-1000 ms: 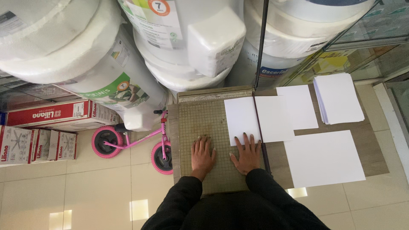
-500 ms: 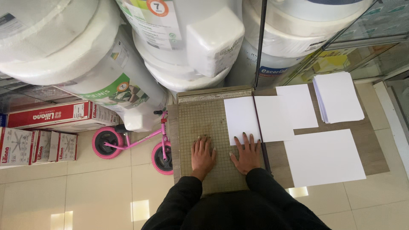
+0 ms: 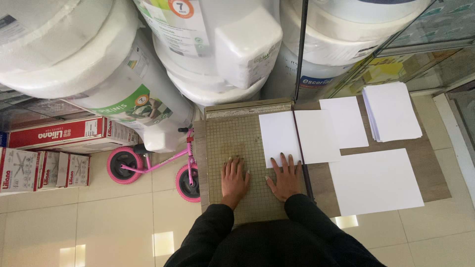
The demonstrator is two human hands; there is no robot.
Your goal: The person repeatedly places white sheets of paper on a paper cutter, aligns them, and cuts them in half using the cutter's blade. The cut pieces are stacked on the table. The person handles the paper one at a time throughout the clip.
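Observation:
Both hands lie flat, palms down, on the gridded board of a paper cutter [image 3: 232, 138]. My left hand [image 3: 234, 177] rests on the bare grid with fingers spread. My right hand [image 3: 285, 175] sits beside it, its fingertips touching the lower edge of a white sheet [image 3: 278, 136] that lies on the board against the cutter's blade arm [image 3: 303, 158]. A second white sheet [image 3: 316, 136] lies just past the blade.
On the wooden table [image 3: 430, 168] lie another small sheet [image 3: 345, 121], a stack of paper [image 3: 392, 111] and a large sheet [image 3: 377, 180]. Big wrapped white appliances [image 3: 118, 64] stand behind. A pink balance bike [image 3: 148, 165] and red boxes [image 3: 54, 133] are on the tiled floor at left.

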